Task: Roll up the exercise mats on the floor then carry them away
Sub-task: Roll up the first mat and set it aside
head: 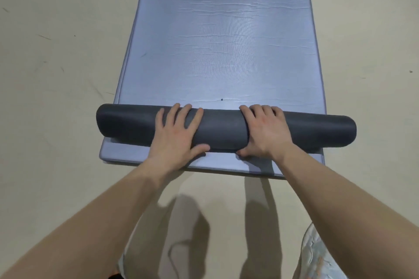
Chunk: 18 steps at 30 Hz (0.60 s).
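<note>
A blue-grey exercise mat lies flat on the floor and runs away from me. Across its near end sits a dark grey rolled part of a mat, wider than the flat mat. My left hand presses on the roll left of centre, fingers spread and nearly straight over the top, thumb along its near lower edge. My right hand holds the roll right of centre, fingers curved over its crest and thumb tucked under the near side. A short strip of blue-grey mat shows between the roll and me.
Bare beige floor lies on both sides of the mat and in front of me. My arms cast shadows on the floor below the mat's near edge. Light clothing shows at the bottom right.
</note>
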{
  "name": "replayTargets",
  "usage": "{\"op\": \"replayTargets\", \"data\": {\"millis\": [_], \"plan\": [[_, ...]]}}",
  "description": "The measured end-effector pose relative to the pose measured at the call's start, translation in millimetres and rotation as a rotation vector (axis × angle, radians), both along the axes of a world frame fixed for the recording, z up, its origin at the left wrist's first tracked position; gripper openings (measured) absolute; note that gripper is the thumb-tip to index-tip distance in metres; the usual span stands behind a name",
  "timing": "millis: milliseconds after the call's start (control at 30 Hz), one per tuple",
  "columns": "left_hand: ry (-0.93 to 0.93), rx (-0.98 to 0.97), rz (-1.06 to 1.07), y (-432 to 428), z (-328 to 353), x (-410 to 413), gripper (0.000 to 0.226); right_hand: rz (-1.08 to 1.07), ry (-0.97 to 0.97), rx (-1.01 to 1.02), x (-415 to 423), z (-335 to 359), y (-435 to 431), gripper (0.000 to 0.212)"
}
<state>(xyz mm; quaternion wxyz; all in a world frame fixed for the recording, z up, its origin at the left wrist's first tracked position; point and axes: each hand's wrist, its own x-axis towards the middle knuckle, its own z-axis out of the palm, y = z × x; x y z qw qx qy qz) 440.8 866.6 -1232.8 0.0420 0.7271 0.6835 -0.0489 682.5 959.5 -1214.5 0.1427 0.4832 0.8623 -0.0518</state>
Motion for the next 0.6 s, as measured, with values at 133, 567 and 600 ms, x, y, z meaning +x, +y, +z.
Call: {"op": "replayTargets", "data": {"millis": [133,567,600], "plan": [[0.016,-0.053,-0.046,18.8,-7.8,-9.6,0.119,0.025,0.024,0.065,4.3,-5.2,4.2,0.123],[-0.162,-0.618,-0.031,19.1,45.3,-1.9,0.089,-0.011,-0.047,-0.034,14.6,16.5,-70.2,0.092],[-0.179,-0.658,-0.024,24.7,48.5,-3.5,0.091,-0.013,-0.044,0.048,14.0,11.3,-79.2,0.088]]}}
